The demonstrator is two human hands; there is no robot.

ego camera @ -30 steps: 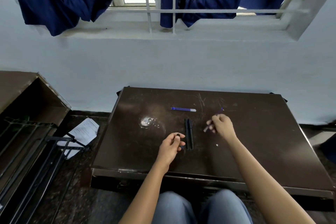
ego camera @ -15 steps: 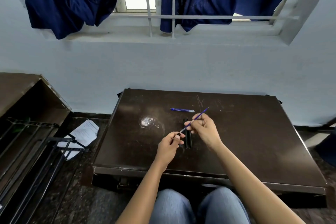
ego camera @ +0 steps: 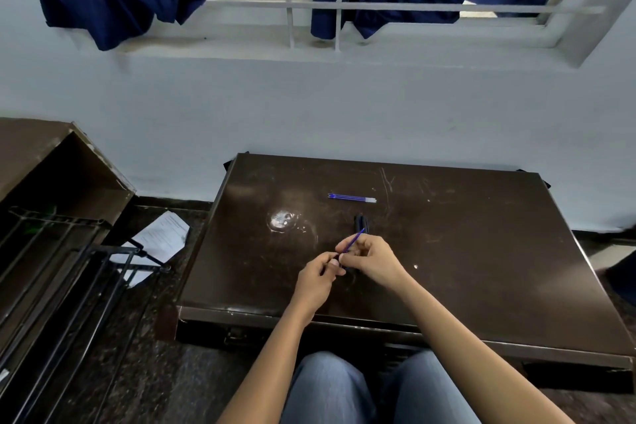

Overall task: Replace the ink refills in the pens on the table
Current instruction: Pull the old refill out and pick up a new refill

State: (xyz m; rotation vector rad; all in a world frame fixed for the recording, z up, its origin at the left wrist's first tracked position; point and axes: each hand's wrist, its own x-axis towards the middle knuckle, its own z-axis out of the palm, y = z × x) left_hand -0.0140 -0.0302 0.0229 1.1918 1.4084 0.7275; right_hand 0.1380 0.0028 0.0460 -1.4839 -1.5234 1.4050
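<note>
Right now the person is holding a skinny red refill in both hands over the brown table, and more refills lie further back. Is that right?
Not quite. The refill pinched between the left hand and right hand is blue, not red, as the head view shows. The rest holds: it is over the brown table, with spare refills further back.

My hands met over the worktop (ego camera: 481, 251): my right hand (ego camera: 375, 260) pinched a blue refill (ego camera: 353, 240), its lower end at my left hand (ego camera: 318, 280). Dark pens (ego camera: 360, 221) lay just beyond; spare refills (ego camera: 351, 198) farther back.
</note>
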